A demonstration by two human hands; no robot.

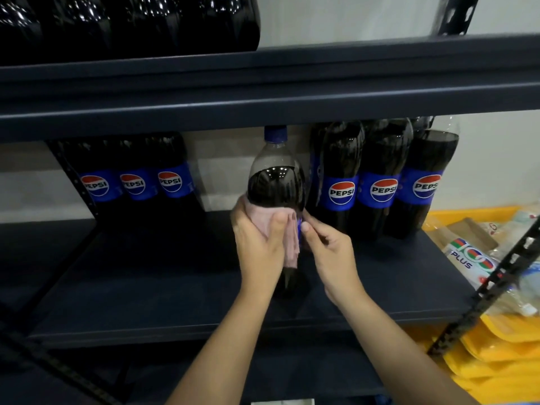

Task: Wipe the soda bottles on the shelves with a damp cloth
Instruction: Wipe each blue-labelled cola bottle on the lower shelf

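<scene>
A Pepsi bottle [276, 182] with a blue cap stands upright at the middle of the dark shelf [146, 287]. A pink cloth [287, 244] is wrapped around the bottle's label band, and my left hand [258, 244] grips it there. At the bottle's right side, my right hand [330, 252] pinches the cloth's edge with thumb and fingertips. Three Pepsi bottles [134, 182] stand in a row at the back left of the shelf. Three more Pepsi bottles [382, 182] stand at the back right.
The upper shelf [263, 92] hangs low over the bottle's cap and carries several dark bottles [125, 21]. A perforated black upright [485, 296] slants across the right side. Behind it lie yellow packs [502, 361] and 100 Plus packaging [470, 255].
</scene>
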